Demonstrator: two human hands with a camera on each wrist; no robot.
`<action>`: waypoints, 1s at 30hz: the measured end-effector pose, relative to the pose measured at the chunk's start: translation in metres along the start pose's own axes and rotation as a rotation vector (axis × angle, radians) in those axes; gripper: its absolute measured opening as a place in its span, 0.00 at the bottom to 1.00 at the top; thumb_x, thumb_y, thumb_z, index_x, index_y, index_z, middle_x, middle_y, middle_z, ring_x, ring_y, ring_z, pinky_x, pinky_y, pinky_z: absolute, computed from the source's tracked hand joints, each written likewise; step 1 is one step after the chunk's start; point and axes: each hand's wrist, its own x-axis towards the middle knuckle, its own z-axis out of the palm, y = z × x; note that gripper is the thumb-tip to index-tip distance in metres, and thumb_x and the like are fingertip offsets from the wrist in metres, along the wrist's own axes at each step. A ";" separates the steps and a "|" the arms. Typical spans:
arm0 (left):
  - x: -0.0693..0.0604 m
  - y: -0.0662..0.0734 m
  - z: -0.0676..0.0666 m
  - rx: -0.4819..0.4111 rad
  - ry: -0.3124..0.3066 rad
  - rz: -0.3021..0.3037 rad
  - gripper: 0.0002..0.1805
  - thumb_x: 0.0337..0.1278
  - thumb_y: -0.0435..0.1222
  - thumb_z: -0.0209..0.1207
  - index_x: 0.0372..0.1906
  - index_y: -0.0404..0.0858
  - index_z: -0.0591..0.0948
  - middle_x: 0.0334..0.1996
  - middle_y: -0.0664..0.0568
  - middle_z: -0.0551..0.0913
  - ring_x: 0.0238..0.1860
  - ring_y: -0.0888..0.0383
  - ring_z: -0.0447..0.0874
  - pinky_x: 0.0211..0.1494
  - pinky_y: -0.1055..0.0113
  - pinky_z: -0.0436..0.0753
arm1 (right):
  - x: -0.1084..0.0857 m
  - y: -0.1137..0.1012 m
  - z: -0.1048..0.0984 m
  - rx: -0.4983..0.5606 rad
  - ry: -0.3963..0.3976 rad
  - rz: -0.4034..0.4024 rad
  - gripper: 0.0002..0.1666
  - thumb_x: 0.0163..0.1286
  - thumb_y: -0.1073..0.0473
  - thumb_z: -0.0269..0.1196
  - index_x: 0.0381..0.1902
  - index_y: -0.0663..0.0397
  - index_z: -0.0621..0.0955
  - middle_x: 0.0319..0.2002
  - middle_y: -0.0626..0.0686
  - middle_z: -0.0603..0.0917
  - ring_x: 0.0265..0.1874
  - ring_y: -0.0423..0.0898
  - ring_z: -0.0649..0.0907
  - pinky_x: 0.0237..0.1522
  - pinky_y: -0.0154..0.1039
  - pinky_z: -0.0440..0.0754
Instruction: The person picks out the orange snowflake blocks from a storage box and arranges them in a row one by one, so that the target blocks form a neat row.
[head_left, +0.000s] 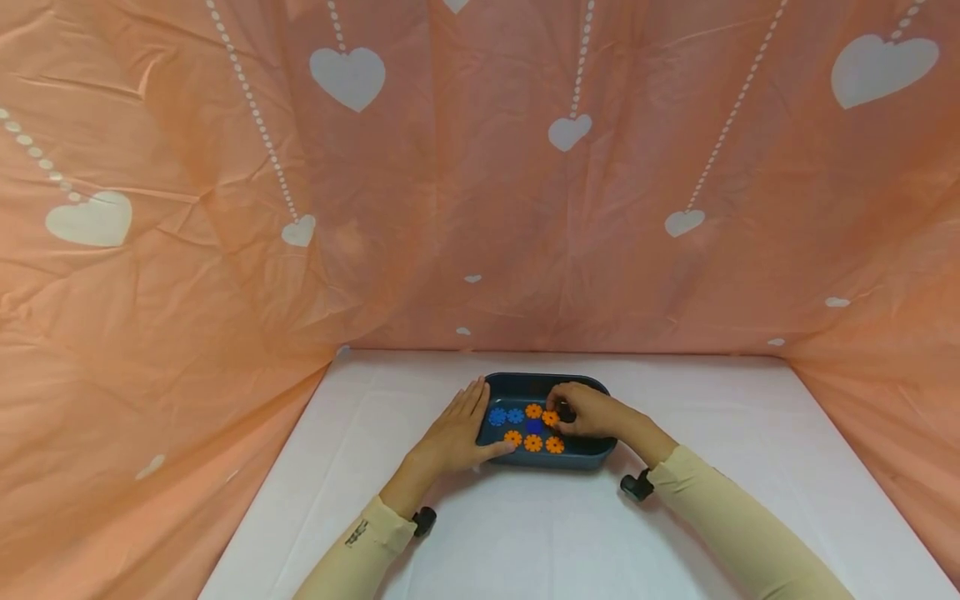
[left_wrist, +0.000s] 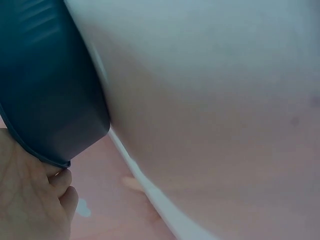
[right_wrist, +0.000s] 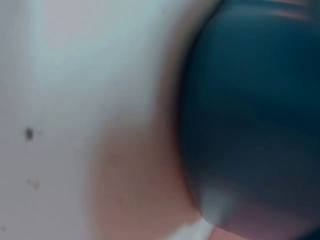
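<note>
A dark blue-grey tray [head_left: 585, 459] holds several flat, flower-shaped pieces. My left hand [head_left: 452, 435] lies along the tray's left side with straight fingers, its thumb reaching over the near rim beside an orange flower-shaped piece [head_left: 513, 438]. In the left wrist view, fingers [left_wrist: 62, 182] touch the tray's rim. Inside the tray, my right hand [head_left: 588, 410] pinches another orange flower-shaped piece [head_left: 551, 418] between thumb and fingers, next to a small dark blue square piece [head_left: 534, 426]. The right wrist view shows only the blurred tray wall [right_wrist: 250, 125]; that hand's fingers are not seen there.
Blue flower-shaped pieces [head_left: 506, 416] lie at the tray's left, with other orange ones [head_left: 533, 443] along the near side. A white-covered table [head_left: 525, 533] bears the tray. Peach cloth [head_left: 487, 208] with white hearts hangs behind and at both sides.
</note>
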 end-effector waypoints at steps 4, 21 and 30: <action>0.000 0.000 0.000 -0.005 0.001 -0.002 0.66 0.66 0.76 0.52 0.88 0.34 0.43 0.89 0.44 0.38 0.89 0.48 0.37 0.89 0.52 0.44 | -0.001 0.001 0.000 0.025 0.034 -0.004 0.13 0.67 0.60 0.75 0.46 0.52 0.83 0.41 0.46 0.84 0.39 0.48 0.82 0.43 0.40 0.84; 0.000 -0.003 0.003 -0.010 0.006 0.007 0.66 0.66 0.75 0.53 0.88 0.34 0.43 0.89 0.44 0.38 0.88 0.47 0.37 0.89 0.52 0.44 | -0.028 0.004 -0.025 0.054 0.177 0.057 0.19 0.63 0.66 0.76 0.50 0.57 0.83 0.45 0.52 0.85 0.37 0.51 0.79 0.41 0.39 0.79; 0.000 -0.002 0.002 -0.011 0.018 0.016 0.66 0.66 0.75 0.53 0.88 0.34 0.44 0.89 0.43 0.39 0.88 0.47 0.38 0.89 0.51 0.45 | -0.052 0.009 -0.040 0.081 0.215 0.113 0.17 0.64 0.68 0.74 0.49 0.58 0.83 0.44 0.51 0.85 0.37 0.51 0.77 0.39 0.42 0.79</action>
